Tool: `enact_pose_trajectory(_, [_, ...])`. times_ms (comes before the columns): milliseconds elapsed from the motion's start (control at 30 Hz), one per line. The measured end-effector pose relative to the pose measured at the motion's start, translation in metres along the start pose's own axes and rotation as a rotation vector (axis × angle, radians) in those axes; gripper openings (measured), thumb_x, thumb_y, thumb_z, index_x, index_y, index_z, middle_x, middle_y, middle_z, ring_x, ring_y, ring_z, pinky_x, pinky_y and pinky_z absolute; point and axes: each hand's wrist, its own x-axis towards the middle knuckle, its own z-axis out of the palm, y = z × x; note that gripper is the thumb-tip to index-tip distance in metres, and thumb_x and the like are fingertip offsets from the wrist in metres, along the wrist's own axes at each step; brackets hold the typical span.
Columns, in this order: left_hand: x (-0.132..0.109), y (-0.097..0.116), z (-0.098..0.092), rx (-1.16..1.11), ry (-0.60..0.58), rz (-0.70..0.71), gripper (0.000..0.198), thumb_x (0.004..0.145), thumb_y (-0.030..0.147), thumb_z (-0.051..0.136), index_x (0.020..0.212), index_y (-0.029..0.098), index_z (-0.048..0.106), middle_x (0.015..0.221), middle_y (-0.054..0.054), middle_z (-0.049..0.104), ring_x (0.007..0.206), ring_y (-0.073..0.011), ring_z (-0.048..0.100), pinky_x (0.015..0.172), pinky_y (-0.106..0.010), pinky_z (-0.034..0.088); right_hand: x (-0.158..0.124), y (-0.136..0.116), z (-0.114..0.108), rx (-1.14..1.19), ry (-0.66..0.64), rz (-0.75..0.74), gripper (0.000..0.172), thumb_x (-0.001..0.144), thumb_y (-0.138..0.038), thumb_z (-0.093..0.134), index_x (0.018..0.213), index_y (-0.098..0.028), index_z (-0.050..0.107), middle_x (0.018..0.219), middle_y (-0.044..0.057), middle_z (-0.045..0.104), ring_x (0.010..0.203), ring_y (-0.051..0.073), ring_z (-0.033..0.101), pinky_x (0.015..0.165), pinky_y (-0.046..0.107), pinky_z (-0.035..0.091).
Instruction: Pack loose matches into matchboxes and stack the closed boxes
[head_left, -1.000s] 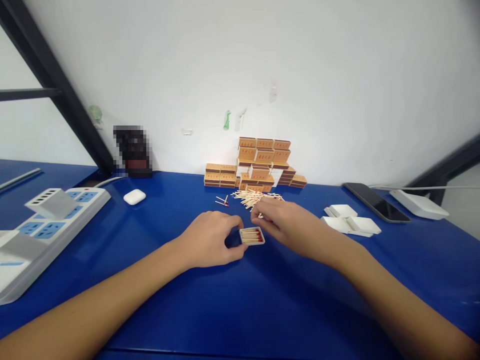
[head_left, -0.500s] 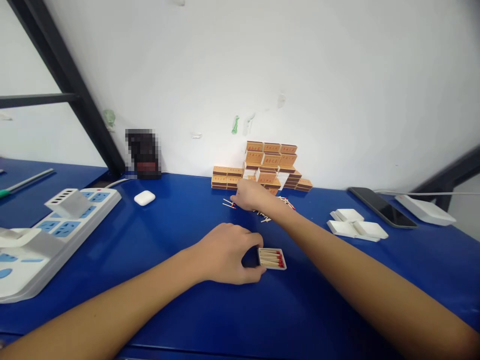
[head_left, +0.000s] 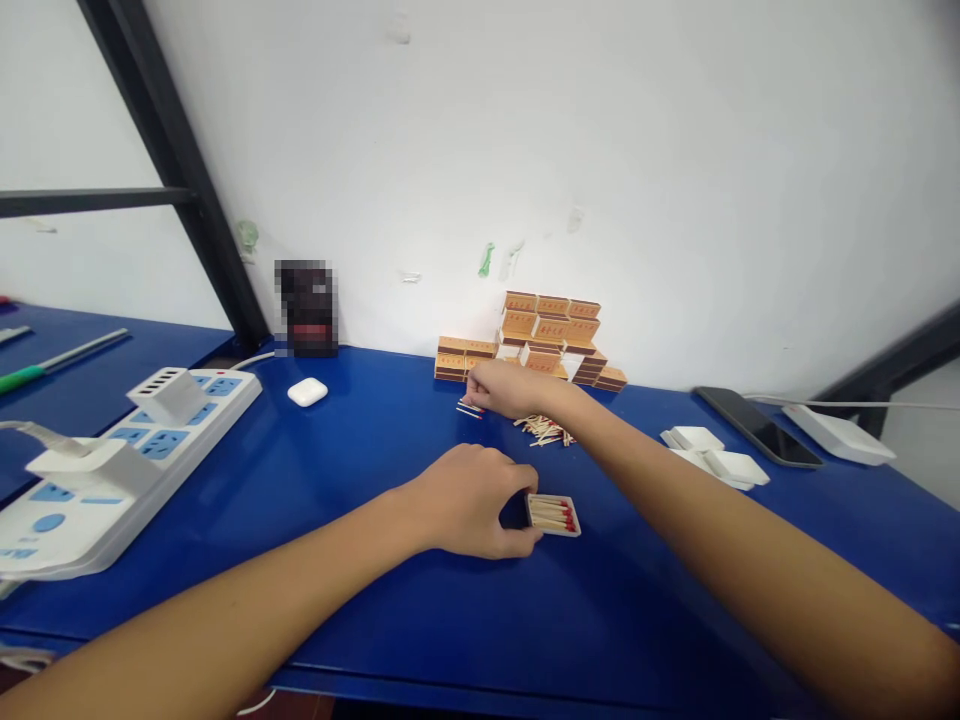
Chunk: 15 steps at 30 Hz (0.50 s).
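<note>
My left hand [head_left: 469, 500] rests on the blue table [head_left: 360, 470], thumb and fingers closed on the left end of a small white matchbox tray [head_left: 553, 514] filled with red-tipped matches. My right hand [head_left: 508, 388] is stretched forward, its fingers pinched at two or three loose matches [head_left: 469, 409] lying left of a heap of matches [head_left: 546, 430]. Behind the heap, orange matchboxes [head_left: 546, 325] are stacked against the white wall.
A white power strip [head_left: 127, 450] with plugs lies at the left, a white earbud case [head_left: 307, 392] behind it. Empty white trays [head_left: 712, 458], a black phone [head_left: 757, 427] and a white box [head_left: 847, 432] sit at the right. A black frame leg [head_left: 180, 170] slants at the back left.
My right hand left the tray and reached forward to the loose matches by the stacked boxes. My left hand slid the tray nearer to me. The camera shifted left.
</note>
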Motion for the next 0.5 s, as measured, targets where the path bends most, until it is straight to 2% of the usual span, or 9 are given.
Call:
enact_pose_trajectory(133, [0.000, 0.000, -0.001, 0.015, -0.005, -0.004, 0.030, 0.086, 0.048, 0.070, 0.097, 0.020, 0.073, 0.079, -0.004, 0.074, 0.071, -0.0235, 0.070, 0.060, -0.031, 0.041, 0.000, 0.004, 0.004, -0.017, 0.025, -0.068, 0.024, 0.099, -0.024, 0.058, 0.080, -0.015, 0.069, 0.083, 0.008, 0.074, 0.071, 0.017, 0.059, 0.063, 0.029, 0.037])
enact_pose_trajectory(233, [-0.001, -0.001, 0.000, 0.011, -0.005, 0.012, 0.030, 0.087, 0.048, 0.069, 0.094, 0.019, 0.072, 0.078, -0.004, 0.074, 0.071, -0.0230, 0.071, 0.060, -0.031, 0.041, -0.003, 0.008, 0.007, -0.005, 0.079, -0.059, 0.027, 0.101, -0.036, 0.057, 0.091, -0.015, 0.071, 0.088, 0.010, 0.074, 0.075, 0.019, 0.062, 0.063, 0.030, 0.038])
enact_pose_trajectory(333, [-0.001, -0.002, 0.001, 0.008, 0.009, 0.015, 0.031, 0.087, 0.048, 0.069, 0.097, 0.019, 0.073, 0.078, -0.004, 0.074, 0.070, -0.0224, 0.070, 0.060, -0.031, 0.041, -0.006, 0.009, 0.010, 0.017, 0.084, -0.041, 0.035, 0.093, -0.049, 0.069, 0.104, -0.016, 0.071, 0.100, 0.011, 0.076, 0.081, 0.021, 0.064, 0.063, 0.029, 0.041])
enact_pose_trajectory(400, [0.000, -0.003, 0.002, 0.016, 0.016, 0.009, 0.031, 0.086, 0.048, 0.070, 0.098, 0.019, 0.073, 0.078, -0.004, 0.074, 0.070, -0.0222, 0.070, 0.059, -0.031, 0.040, -0.006, 0.009, 0.012, 0.027, 0.055, -0.034, 0.033, 0.091, -0.045, 0.072, 0.104, -0.016, 0.072, 0.100, 0.011, 0.076, 0.079, 0.021, 0.065, 0.062, 0.029, 0.042])
enact_pose_trajectory(500, [0.000, -0.003, 0.002, 0.023, 0.019, 0.005, 0.031, 0.086, 0.047, 0.069, 0.098, 0.019, 0.073, 0.075, -0.003, 0.072, 0.066, -0.0211, 0.067, 0.057, -0.031, 0.038, -0.005, 0.006, 0.015, 0.046, 0.002, -0.042, 0.016, 0.094, -0.031, 0.067, 0.094, -0.016, 0.075, 0.091, 0.010, 0.077, 0.074, 0.019, 0.066, 0.062, 0.028, 0.043])
